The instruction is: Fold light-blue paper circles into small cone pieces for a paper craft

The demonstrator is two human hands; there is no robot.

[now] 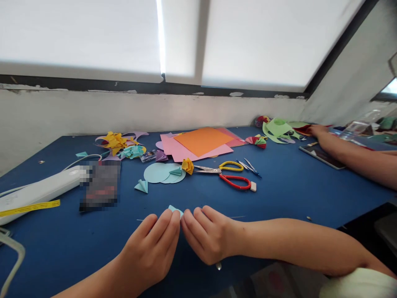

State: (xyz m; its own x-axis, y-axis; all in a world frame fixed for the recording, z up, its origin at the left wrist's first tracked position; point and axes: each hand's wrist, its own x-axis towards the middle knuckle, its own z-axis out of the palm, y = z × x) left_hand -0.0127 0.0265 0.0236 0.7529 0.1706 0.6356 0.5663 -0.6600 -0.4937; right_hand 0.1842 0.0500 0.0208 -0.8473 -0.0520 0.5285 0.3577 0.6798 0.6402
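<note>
My left hand [156, 244] and my right hand [209, 236] meet above the near part of the blue table. Between their closed fingertips they grip a small piece of light blue paper [175, 210]; only its upper edge shows, so its folds are mostly hidden. Just beyond lie several light blue paper circles [155, 171], with a folded blue paper cone [176, 171] on top and another folded paper cone [142, 186] at their left. A crumpled yellow paper piece [187, 166] touches the tips of the scissors [221, 170], which have one yellow and one red handle.
Orange [203, 140] and pink paper sheets [173, 154] lie near the wall. A compass [249, 167] and eraser [253, 186] are right of the scissors. Paper scraps [116, 142] and a white power strip [46, 190] occupy the left. Another person's arm [350, 153] reaches over a tablet [322, 155].
</note>
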